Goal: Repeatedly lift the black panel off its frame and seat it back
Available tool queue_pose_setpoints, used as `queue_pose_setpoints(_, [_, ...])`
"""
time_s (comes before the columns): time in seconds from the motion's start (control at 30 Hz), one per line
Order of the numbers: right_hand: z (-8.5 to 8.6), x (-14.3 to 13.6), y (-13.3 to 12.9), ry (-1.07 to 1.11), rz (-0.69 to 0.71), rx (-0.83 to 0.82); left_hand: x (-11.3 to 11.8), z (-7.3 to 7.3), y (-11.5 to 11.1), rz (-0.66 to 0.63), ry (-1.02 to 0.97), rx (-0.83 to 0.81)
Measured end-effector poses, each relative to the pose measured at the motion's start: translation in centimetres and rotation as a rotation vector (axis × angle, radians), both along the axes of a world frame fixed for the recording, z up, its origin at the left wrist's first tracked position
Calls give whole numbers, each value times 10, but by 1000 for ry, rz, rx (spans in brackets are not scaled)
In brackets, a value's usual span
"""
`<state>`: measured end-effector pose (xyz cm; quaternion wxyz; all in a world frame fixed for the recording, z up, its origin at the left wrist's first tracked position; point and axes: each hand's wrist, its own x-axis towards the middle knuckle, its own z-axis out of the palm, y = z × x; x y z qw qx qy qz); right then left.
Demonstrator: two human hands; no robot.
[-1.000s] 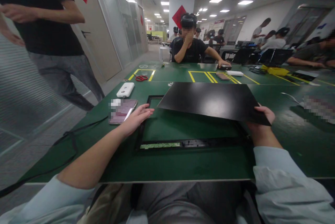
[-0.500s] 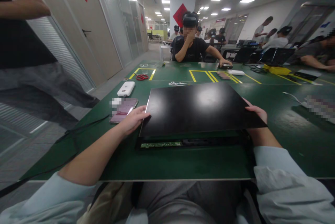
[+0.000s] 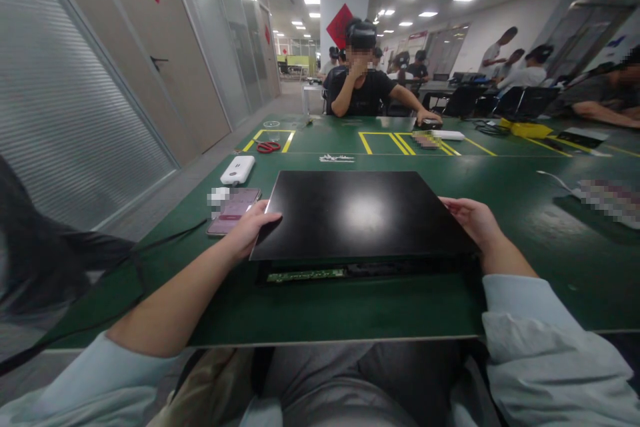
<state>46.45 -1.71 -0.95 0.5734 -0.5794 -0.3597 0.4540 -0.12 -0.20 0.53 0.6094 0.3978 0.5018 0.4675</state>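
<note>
A glossy black panel (image 3: pixel 350 214) lies nearly level over a darker frame on the green table (image 3: pixel 350 314). My left hand (image 3: pixel 254 227) grips the panel's left edge, thumb on top and fingers beneath. At the right edge, my right hand (image 3: pixel 473 219) has its fingers beside and partly behind the panel; whether it still grips the edge is unclear. Below the panel's near edge shows a green circuit strip (image 3: pixel 306 276) in the dark frame. The rest of that frame is hidden under the panel.
Left of the panel lie a phone (image 3: pixel 235 212) and a white power bank (image 3: pixel 238 170). Red scissors (image 3: pixel 268 146) and small white pieces (image 3: pixel 337 158) lie farther back. Opposite sits a person (image 3: pixel 361 87) in a headset. A white cable (image 3: pixel 557 179) lies at right.
The panel has come down and levelled out, its right side dropping. My right hand has shifted slightly left and its thumb is off the panel's top. The person standing at left has mostly left view.
</note>
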Motion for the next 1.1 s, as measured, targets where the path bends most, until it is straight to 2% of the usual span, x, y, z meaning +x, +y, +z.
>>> queue_pose_setpoints(0.17, [-4,3,3,21,-149,-48,-2,-2,1,10,-6,-2])
queue_pose_setpoints(0.33, [-7,-2,0,-44,-139,-40,-9,-9,6,-38,-4,25])
queue_pose_setpoints(0.7, [-5,-7,-4,-194,-230,5,-2,-10,3,-53,-16,62])
queue_pose_setpoints(1.1, [-5,-7,-4,-182,-204,3,-5,-14,5,-101,26,74])
